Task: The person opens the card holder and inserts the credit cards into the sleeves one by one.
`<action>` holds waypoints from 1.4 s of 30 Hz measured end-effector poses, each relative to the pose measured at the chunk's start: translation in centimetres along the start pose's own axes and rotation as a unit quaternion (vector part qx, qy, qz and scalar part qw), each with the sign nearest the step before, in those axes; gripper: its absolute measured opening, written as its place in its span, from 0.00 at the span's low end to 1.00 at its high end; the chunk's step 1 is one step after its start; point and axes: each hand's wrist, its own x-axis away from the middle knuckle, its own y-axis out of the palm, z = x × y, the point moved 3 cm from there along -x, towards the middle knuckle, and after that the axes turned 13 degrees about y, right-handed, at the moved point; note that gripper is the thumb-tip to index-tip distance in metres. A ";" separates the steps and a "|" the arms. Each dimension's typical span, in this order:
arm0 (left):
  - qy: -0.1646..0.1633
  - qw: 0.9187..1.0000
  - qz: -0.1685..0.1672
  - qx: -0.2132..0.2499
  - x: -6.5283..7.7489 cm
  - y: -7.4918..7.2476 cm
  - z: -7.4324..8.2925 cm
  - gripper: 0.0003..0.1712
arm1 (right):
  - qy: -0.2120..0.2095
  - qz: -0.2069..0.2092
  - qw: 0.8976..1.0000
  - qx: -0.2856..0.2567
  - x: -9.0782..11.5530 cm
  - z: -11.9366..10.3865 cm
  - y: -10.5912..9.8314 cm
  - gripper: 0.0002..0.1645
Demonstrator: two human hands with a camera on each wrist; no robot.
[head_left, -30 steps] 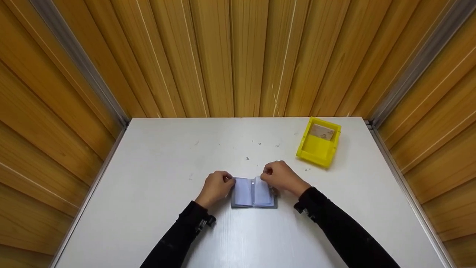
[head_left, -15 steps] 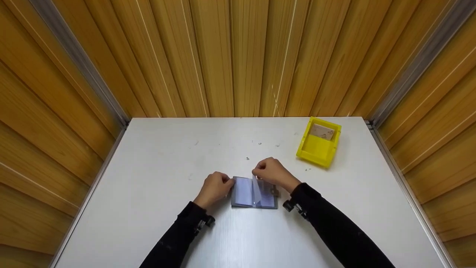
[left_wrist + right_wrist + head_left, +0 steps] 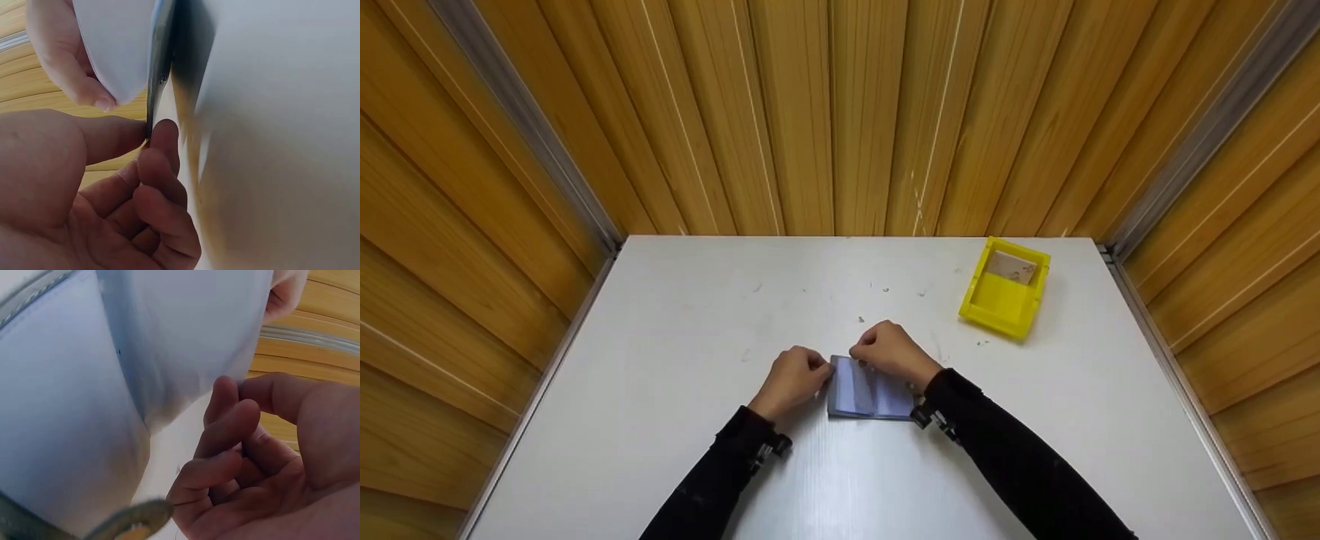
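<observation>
A small card holder (image 3: 894, 399) with a grey cover and translucent bluish sleeves lies spread on the white table. My left hand (image 3: 793, 381) pinches the left cover edge (image 3: 160, 62) between thumb and forefinger, its other fingers curled below. At the top of the holder, my right hand (image 3: 894, 352) pinches the corner of one raised sleeve (image 3: 208, 332), which leans over the left half. A strap with a round fastener (image 3: 135, 520) sticks out at the lower edge of the right wrist view. My right forearm partly hides the holder's right edge in the head view.
A yellow bin (image 3: 1003, 300) stands at the back right of the table (image 3: 697, 300), with a pale patterned card (image 3: 1012, 267) inside. Small dark marks dot the tabletop. Wood-patterned walls (image 3: 855, 112) rise behind and at both sides.
My right hand has moved left, carrying the sleeve from the right half across the spine toward the left half. My left hand has stayed on the cover edge.
</observation>
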 end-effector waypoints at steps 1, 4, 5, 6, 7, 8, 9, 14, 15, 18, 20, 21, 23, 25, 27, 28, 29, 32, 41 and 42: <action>0.003 1.000 0.000 0.000 0.0 0.0 0.0 0.12 | -0.001 0.003 1.000 0.005 0.0 -0.1 0.2 0.12; 0.015 1.000 -0.002 -0.006 0.0 0.0 0.1 0.12 | -0.009 0.012 1.000 0.024 -0.2 -0.3 0.7 0.11; 0.020 1.000 -0.003 -0.009 0.0 0.1 0.1 0.12 | -0.010 0.016 0.999 0.030 -0.2 -0.3 0.9 0.10; 0.024 1.000 -0.003 -0.014 0.0 0.1 0.2 0.12 | -0.010 0.019 0.999 0.034 -0.2 -0.3 1.0 0.10; 0.027 0.999 -0.002 -0.017 -0.1 0.2 0.2 0.11 | -0.009 0.022 0.999 0.038 -0.3 -0.3 1.2 0.10; 0.029 0.999 -0.002 -0.020 -0.1 0.2 0.2 0.11 | -0.009 0.025 0.999 0.041 -0.3 -0.3 1.3 0.10; 0.030 0.999 -0.001 -0.023 -0.1 0.2 0.3 0.11 | -0.007 0.027 0.999 0.045 -0.3 -0.3 1.4 0.10; 0.027 0.999 0.001 -0.027 -0.1 0.3 0.3 0.11 | -0.008 0.022 0.998 0.055 -0.3 -0.3 1.5 0.13; 0.025 0.999 0.000 -0.027 -0.1 0.3 0.3 0.11 | -0.009 0.018 0.998 0.056 -0.3 -0.3 1.6 0.13; 0.016 1.000 -0.001 -0.023 0.0 0.3 0.1 0.12 | -0.017 0.010 0.998 0.059 -0.2 -0.3 1.6 0.11; 0.014 1.000 -0.001 -0.020 0.0 0.3 0.0 0.13 | -0.027 0.009 0.998 0.063 -0.1 -0.3 1.6 0.10; 0.011 1.000 -0.001 -0.018 0.0 0.4 0.0 0.13 | -0.033 0.008 0.997 0.066 0.0 -0.3 1.6 0.10; 0.009 1.000 -0.001 -0.017 0.0 0.4 -0.1 0.13 | -0.047 0.008 0.996 0.076 0.1 -0.3 1.7 0.10; 0.011 1.000 0.000 -0.025 0.0 0.5 -0.1 0.14 | -0.063 0.007 0.994 0.085 0.1 -0.4 1.7 0.10; 0.011 0.999 0.001 -0.033 0.0 0.5 -0.2 0.14 | -0.081 0.007 0.993 0.090 0.2 -0.4 1.7 0.11; 0.010 0.999 0.001 -0.037 0.0 0.5 -0.2 0.14 | -0.090 0.007 0.992 0.091 0.2 -0.3 1.7 0.11; 0.008 0.999 0.002 -0.040 0.0 0.5 -0.2 0.13 | -0.098 0.006 0.991 0.089 0.3 -0.3 1.6 0.11; 0.006 0.999 -0.001 -0.048 0.1 0.4 0.0 0.13 | -0.118 0.002 0.990 0.082 0.3 -0.1 1.6 0.11; -0.004 0.998 -0.001 -0.058 0.0 0.5 0.3 0.13 | -0.150 0.001 0.985 0.085 0.6 0.4 0.8 0.10; -0.006 0.998 -0.001 -0.057 0.0 0.5 0.3 0.13 | -0.150 -0.002 0.985 0.088 0.7 0.5 0.5 0.10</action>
